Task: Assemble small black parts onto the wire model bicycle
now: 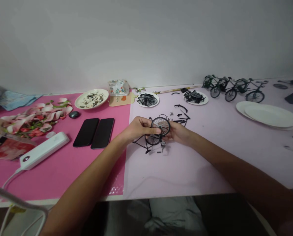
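Note:
Both hands are at a small black model bicycle at the middle of the table. My left hand [141, 128] pinches a spoked wheel [160, 126], its thumb lying across the wheel near the hub. Around the wheel's right side are the fingers of my right hand [177, 132], closed on the model and partly hidden behind it. Below the hands hangs the thin black frame [141, 144], with handlebar parts at its lower right. A second wheel [152, 139] shows behind the first. Loose black parts [183, 120] lie just beyond my right hand.
Two small plates [138, 102] [205, 99] hold black parts. Finished-looking model bicycles [254, 96] stand at the back right, behind white oval plates [271, 114]. Left are two phones [86, 132], a white power strip [47, 149], a bowl [79, 104], a dark mouse [74, 114] and pink petal-like pieces [38, 118].

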A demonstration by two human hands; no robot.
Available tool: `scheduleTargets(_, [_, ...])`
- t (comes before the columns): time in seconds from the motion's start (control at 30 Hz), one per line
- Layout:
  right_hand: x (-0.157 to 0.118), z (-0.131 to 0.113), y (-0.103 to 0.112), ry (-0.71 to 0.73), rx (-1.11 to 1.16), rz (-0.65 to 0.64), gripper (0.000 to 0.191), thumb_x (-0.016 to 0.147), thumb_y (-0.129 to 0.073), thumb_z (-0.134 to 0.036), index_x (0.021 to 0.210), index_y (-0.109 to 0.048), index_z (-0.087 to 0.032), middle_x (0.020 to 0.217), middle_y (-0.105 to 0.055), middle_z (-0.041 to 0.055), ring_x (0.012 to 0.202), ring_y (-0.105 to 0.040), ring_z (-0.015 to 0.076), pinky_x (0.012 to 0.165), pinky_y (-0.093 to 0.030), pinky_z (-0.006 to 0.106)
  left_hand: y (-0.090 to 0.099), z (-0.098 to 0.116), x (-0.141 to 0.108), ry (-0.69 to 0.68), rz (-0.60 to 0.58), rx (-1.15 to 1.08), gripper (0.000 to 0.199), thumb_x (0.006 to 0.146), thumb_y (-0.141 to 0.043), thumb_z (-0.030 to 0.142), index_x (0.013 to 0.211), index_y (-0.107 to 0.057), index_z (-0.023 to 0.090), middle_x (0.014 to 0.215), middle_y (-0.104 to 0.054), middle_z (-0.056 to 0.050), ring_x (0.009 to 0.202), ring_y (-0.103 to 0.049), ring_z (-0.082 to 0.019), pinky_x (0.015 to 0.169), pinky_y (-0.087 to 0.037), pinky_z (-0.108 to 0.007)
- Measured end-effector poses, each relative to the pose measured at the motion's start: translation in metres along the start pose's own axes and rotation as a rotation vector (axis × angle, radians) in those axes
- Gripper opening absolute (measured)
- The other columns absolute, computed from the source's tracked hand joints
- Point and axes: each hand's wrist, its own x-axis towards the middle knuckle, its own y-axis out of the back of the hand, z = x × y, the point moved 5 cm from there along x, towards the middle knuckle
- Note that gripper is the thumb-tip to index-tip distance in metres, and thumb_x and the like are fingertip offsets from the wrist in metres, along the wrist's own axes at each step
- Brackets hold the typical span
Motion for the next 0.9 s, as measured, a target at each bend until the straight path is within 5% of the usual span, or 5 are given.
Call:
scheduleTargets(0.27, [-0.004, -0.004, -0.005, 0.077, 0.002, -0.072, 0.053, 0.078, -0.076, -0.048, 0.061, -0.032, -0.024, 0.051, -0.021, -0.0102, 0.049, -0.015, 0.0065, 0.047, -0.027, 0.022, -0.006, 0.005, -0.004, 0.006, -0.045, -0.027, 0.047, 0.056, -0.102, 0.044, 0.066, -0.069, 0.013, 0.059, -0.060, 0.002, 0.052, -0.052, -0.007, 0.049, -0.043, -0.020])
scheduleTargets(0.53, [0.003, 0.001, 0.003, 0.060, -0.019, 0.081, 0.034, 0.066, -0.081, -0.044, 0.074, -0.056, -0.022, 0.056, -0.046, -0.0063, 0.049, -0.037, 0.0083, 0.045, -0.029, 0.020, -0.002, -0.001, -0.002, 0.036, 0.017, -0.094, 0.056, 0.056, -0.104, 0.037, 0.088, -0.063, 0.016, 0.063, -0.065, 0.004, 0.050, -0.057, -0.008, 0.047, -0.046, -0.019])
scheduleTargets(0.73, [0.004, 0.004, 0.006, 0.055, -0.137, 0.085, 0.033, 0.072, -0.076, -0.044, 0.064, -0.053, -0.021, 0.049, -0.041, -0.0059, 0.045, -0.031, 0.0078, 0.044, -0.026, 0.021, -0.003, -0.003, -0.002, 0.040, -0.032, -0.088, 0.070, 0.053, -0.105, 0.040, 0.101, -0.061, 0.016, 0.065, -0.070, 0.003, 0.050, -0.061, -0.010, 0.050, -0.048, -0.020])
scheduleTargets(0.9, [0.002, 0.005, 0.009, -0.033, 0.003, 0.069, 0.036, 0.082, -0.067, -0.057, 0.080, -0.062, -0.022, 0.059, -0.051, -0.0012, 0.054, -0.046, 0.0150, 0.049, -0.038, 0.025, -0.001, -0.001, -0.002, 0.041, 0.014, -0.085, 0.073, 0.053, -0.105, 0.042, 0.104, -0.061, 0.016, 0.063, -0.068, 0.005, 0.048, -0.058, -0.009, 0.048, -0.046, -0.019])
